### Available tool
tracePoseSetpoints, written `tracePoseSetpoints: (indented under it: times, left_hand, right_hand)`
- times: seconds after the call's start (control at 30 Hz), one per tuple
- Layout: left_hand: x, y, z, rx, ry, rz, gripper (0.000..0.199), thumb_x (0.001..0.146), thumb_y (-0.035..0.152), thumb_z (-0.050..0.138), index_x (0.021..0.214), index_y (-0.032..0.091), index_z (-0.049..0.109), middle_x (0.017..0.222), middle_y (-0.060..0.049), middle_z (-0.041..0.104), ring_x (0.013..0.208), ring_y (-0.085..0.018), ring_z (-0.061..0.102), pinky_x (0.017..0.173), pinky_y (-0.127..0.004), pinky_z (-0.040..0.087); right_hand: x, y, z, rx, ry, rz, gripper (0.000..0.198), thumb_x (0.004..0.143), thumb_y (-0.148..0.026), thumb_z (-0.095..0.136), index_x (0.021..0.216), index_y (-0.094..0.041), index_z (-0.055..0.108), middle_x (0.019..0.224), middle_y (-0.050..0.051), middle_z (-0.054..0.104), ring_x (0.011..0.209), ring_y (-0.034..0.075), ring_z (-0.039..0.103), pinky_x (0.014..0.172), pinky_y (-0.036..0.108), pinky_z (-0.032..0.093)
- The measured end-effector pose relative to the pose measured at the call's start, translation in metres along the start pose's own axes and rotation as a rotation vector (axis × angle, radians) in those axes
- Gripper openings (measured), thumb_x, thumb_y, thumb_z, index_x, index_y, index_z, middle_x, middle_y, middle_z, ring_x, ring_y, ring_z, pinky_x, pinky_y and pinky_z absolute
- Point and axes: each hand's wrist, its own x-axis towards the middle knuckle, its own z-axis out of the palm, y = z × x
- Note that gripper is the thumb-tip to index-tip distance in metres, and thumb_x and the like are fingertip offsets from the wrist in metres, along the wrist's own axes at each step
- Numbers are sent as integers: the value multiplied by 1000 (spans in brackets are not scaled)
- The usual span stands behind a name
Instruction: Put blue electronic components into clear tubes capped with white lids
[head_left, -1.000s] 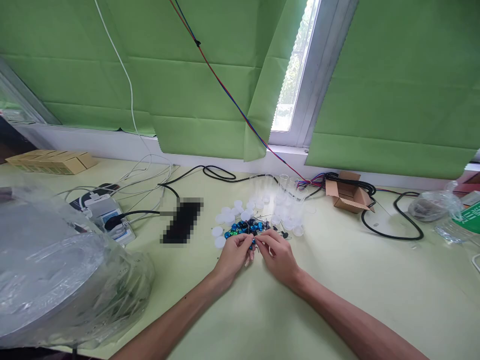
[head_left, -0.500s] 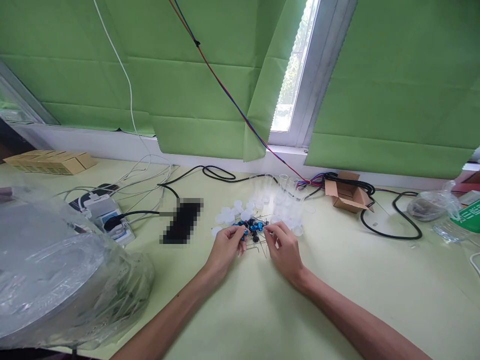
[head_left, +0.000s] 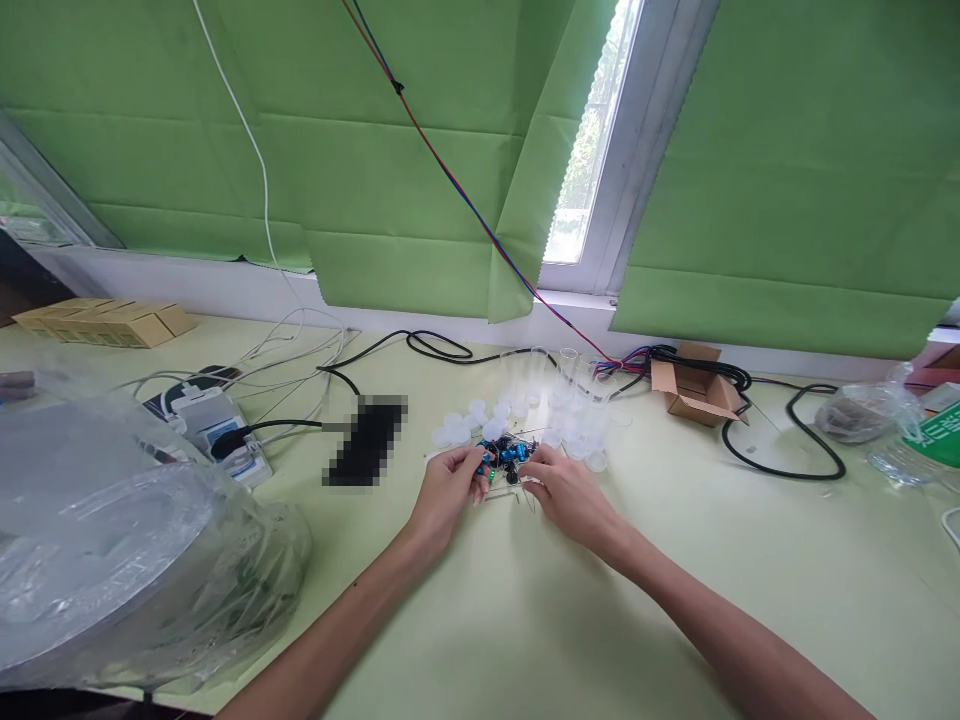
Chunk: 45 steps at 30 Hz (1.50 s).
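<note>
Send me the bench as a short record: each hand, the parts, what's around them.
Left hand: left hand, fingertips pinching what looks like a small blue part
Right hand: right hand, fingertips at the right side of the pile; grip unclear
Parts: pile of blue and black parts with thin metal leads, between the hands
Behind pile: white round caps and clear tubes
Right rear: open cardboard box
Left front: large plastic-wrapped object
Too small to tell: markings on the parts
</note>
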Motion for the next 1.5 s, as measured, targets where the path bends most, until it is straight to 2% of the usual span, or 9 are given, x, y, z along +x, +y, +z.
tracePoseSetpoints:
  times: [0.13, 0.37, 0.67, 0.93, 1.1, 1.3, 1.5]
  left_hand:
    - [0, -1, 1, 0, -4, 0, 29, 80, 42, 65, 68, 15, 65, 57, 1, 54, 48, -9, 44, 46, -23, 33]
    - [1, -2, 3, 2, -6, -8, 31, 76, 44, 66, 68, 15, 64, 59, 1, 55, 48, -9, 46, 46, -23, 35]
    - [2, -6, 3, -2, -19, -9, 34, 76, 47, 66, 69, 14, 63, 61, 0, 56, 50, -9, 47, 45, -22, 35]
    - [2, -7, 4, 9, -33, -18, 34, 78, 47, 65, 69, 14, 64, 59, 1, 55, 48, -9, 46, 44, -22, 36]
    - [1, -7, 5, 16, -29, -22, 34, 77, 47, 66, 70, 14, 65, 57, 1, 55, 47, -9, 45, 44, -22, 35]
    - [2, -5, 5, -3, -27, -26, 35, 75, 48, 68, 69, 14, 66, 57, 0, 56, 47, -10, 46, 44, -23, 35]
    - [2, -2, 4, -29, -25, -26, 34, 73, 47, 71, 69, 15, 65, 58, 1, 57, 47, -9, 46, 45, -22, 34]
  right_hand:
    - [0, -2, 7, -93, -44, -40, 15, 96, -16, 52, 95, -22, 66, 104, 4, 59, 70, 13, 59, 60, 25, 36]
    - [2, 1, 19, -141, -7, -60, 12, 97, -16, 50, 99, -21, 61, 105, 5, 58, 70, 13, 59, 58, 25, 35]
    - [3, 0, 20, -200, -7, -72, 12, 98, -19, 49, 94, -21, 60, 98, 4, 58, 65, 13, 58, 56, 24, 33]
    - [4, 1, 21, -273, 17, -109, 14, 98, -13, 48, 90, -19, 57, 96, 4, 58, 60, 12, 55, 52, 26, 29]
    - [4, -1, 21, -325, 34, -147, 16, 98, -11, 46, 89, -19, 56, 95, 6, 60, 68, 16, 59, 51, 27, 32]
    - [4, -4, 18, -306, 21, -140, 16, 97, -8, 45, 90, -18, 56, 95, 7, 61, 73, 17, 61, 54, 26, 36]
    - [3, -4, 11, -149, 39, -69, 13, 96, -11, 48, 89, -19, 56, 94, 5, 63, 78, 18, 61, 58, 25, 38]
